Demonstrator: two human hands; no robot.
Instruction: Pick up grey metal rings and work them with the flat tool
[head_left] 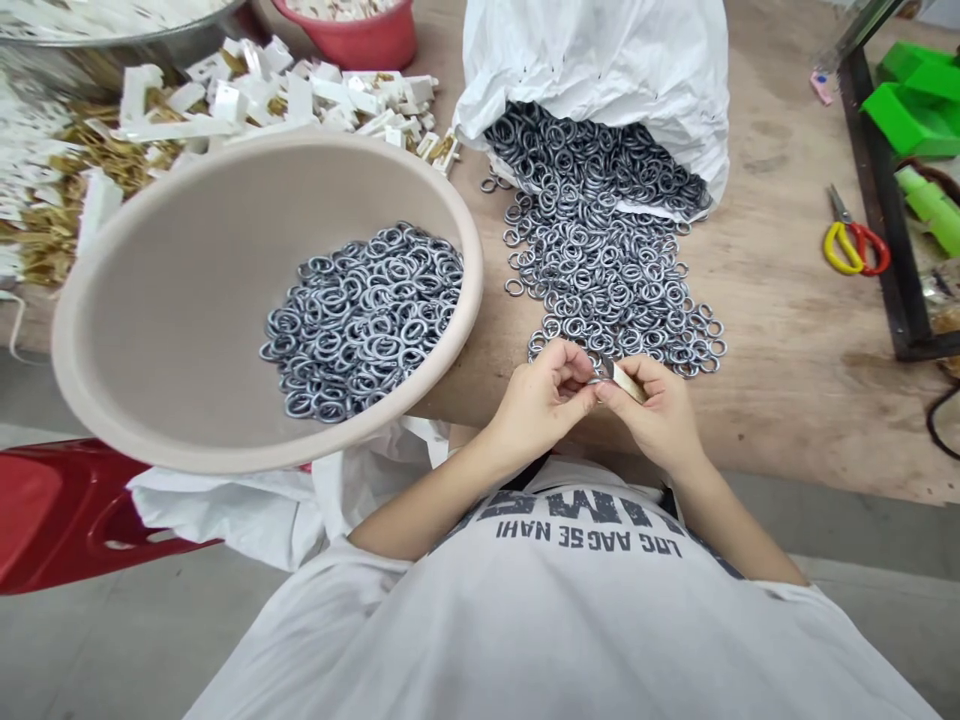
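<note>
In front of my chest both hands meet at the near edge of a heap of grey rings (600,260). My left hand (536,405) pinches a small grey ring (596,380) between thumb and fingers. Closed around a short blade (608,367) with a pale handle or wrapping (627,382) is my right hand (664,410); its thumb presses by the ring. The blade's tip is partly hidden by my fingers. The heap spills from a white sack (592,60). To the left, a large beige basin (97,300) holds many more rings.
White and brown plastic pieces (247,95) lie behind the basin, near a red bowl (360,35) and a metal basin (172,50). Scissors (855,245) with red and yellow handles rest at right, beside a dark frame (892,270) and green bins (911,110). A red chair (67,510) stands lower left.
</note>
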